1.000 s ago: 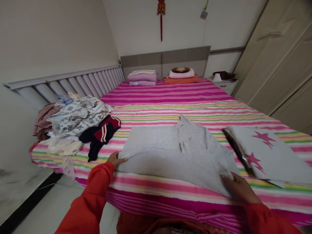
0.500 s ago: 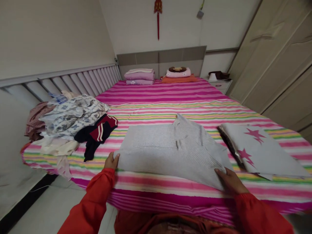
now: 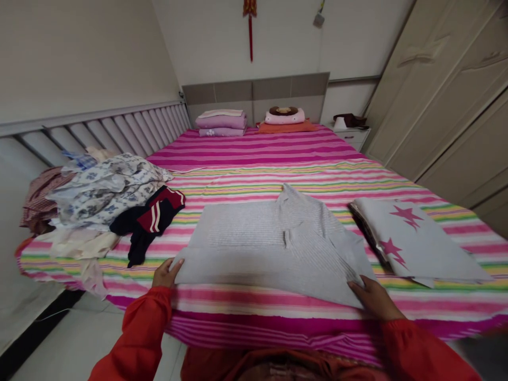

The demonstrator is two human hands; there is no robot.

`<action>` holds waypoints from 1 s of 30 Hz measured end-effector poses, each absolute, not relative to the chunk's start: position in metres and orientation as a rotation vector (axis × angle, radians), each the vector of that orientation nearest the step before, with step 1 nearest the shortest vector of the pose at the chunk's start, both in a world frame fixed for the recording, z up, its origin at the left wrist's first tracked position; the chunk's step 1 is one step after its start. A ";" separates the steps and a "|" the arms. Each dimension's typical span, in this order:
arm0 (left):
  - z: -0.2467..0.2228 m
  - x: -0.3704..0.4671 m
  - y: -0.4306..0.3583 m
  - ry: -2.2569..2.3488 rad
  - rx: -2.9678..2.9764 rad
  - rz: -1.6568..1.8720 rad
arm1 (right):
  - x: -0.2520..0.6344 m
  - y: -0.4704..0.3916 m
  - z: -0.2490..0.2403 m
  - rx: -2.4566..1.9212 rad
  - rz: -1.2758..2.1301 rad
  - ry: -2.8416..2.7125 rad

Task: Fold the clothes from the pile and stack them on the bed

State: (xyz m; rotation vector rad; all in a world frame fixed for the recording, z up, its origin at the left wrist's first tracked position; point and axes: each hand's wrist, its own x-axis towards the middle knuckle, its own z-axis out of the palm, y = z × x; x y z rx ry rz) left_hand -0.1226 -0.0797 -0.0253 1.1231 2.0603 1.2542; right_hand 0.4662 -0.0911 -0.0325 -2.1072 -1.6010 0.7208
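While right hand [image 3: 376,299] pinches grey top [image 3: 246,238], left hand [image 3: 164,274] pinches near corner, now pulled farther out.

I'm in a home bedroom — a striped bed [image 3: 254,148], grey headboard [image 3: 222,95], nightstand [image 3: 353,137] and tall wardrobe [image 3: 436,106] show it.

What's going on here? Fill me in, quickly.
A person in red sleeves holds the near corners of a ribbed gray top with left fingers and right fingers. The top lies spread, rumpled toward the right, on a striped bedsheet. To its right lies a gray star-print garment; to its left, heaped clothes.
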 end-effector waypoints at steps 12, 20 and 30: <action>-0.046 -0.080 -0.077 2.285 1.807 1.316 | 0.428 -0.100 -0.007 -2.309 0.068 -1.948; -0.084 0.085 -0.049 1.591 2.656 0.441 | 0.327 -0.064 -0.029 -1.482 0.079 -2.332; -0.064 0.009 0.001 2.338 2.242 0.486 | 0.379 -0.014 -0.027 -1.583 0.214 -2.227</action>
